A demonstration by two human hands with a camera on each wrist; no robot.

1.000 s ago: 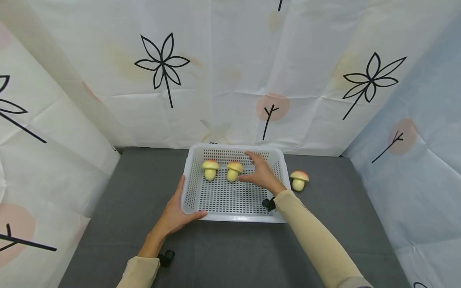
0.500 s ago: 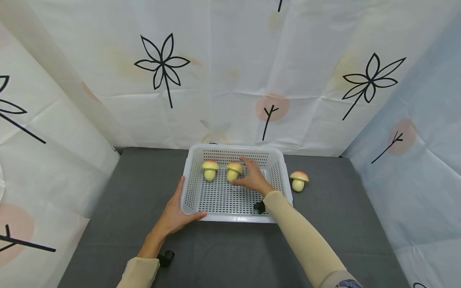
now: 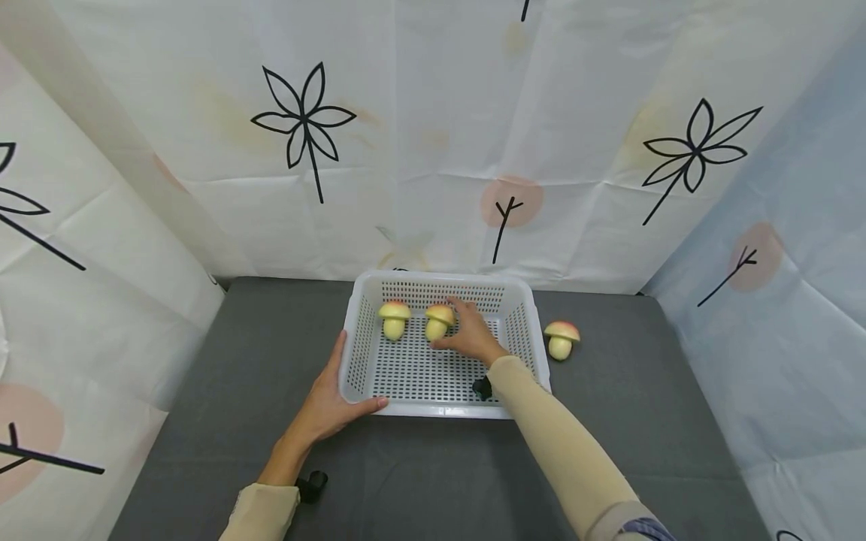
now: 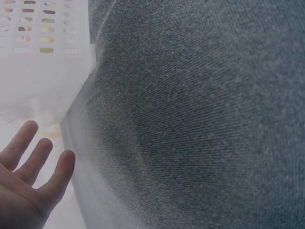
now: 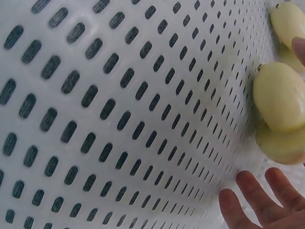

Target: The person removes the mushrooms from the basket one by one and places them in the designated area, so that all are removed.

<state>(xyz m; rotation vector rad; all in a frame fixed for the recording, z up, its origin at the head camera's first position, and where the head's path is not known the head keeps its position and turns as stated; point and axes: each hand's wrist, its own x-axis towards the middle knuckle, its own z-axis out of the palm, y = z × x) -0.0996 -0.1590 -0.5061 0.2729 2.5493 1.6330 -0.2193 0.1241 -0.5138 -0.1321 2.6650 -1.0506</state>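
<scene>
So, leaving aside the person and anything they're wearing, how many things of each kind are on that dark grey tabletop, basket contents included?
White perforated plastic basket: 1
Yellow mushrooms with red-tinged caps: 3 (2 inside the basket, 1 outside)
Total: 4

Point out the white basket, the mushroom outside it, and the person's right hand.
White basket [image 3: 440, 411]: head view, on the middle of its near rim.
Mushroom outside the basket [image 3: 560, 346]: head view, on its upper stem.
Right hand [image 3: 471, 332]: head view, on the back of the hand.

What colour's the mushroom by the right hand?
The mushroom is yellow with a reddish top, clearest in the head view.
</scene>
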